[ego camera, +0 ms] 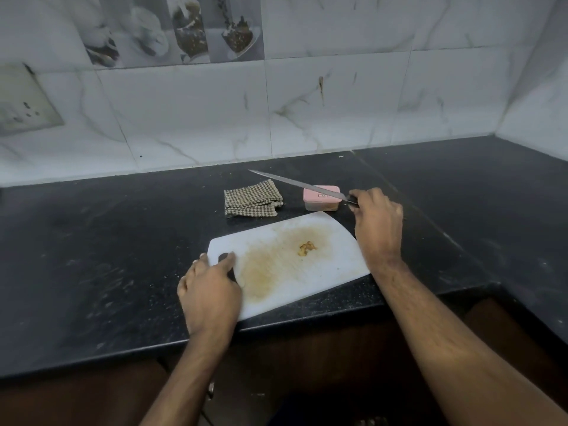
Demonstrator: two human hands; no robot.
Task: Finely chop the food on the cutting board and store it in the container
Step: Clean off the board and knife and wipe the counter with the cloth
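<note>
Now right hand (377, 221) grips knife (295, 185); left hand (209, 292) holds cutting board (338, 250).

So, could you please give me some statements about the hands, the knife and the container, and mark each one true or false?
1. The right hand holds the knife. True.
2. The left hand rests on the checked cloth. False: it grips the white cutting board at its handle end.
3. The pink lid is on the container. True.
4. The small piece of food lies inside the container. False: it lies on the cutting board.
5. The knife blade touches the food. False: it is raised, pointing toward the wall.
</note>
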